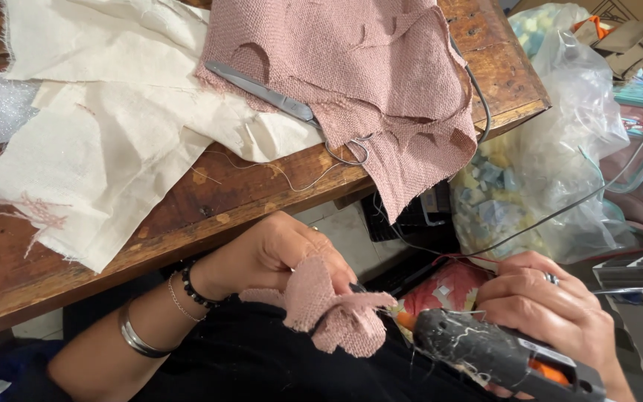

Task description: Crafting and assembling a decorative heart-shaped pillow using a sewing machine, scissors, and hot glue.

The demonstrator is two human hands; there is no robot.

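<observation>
Head view: below the bench's near edge, left hand [277, 257] pinches a pink burlap flower [329, 309], right hand [541, 305] wraps a glue gun [500, 353], nozzle pointing left, just beside flower.

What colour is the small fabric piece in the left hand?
Dusty pink, a coarse woven fabric piece held by the left hand; the head view shows it.

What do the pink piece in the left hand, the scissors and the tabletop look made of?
Pink piece: coarse open-weave cloth, burlap-like, edges fraying. Scissors: dull grey metal blades, by their sheen. Tabletop: dark worn wood, with visible grain and scuffed, stained patches.
</observation>
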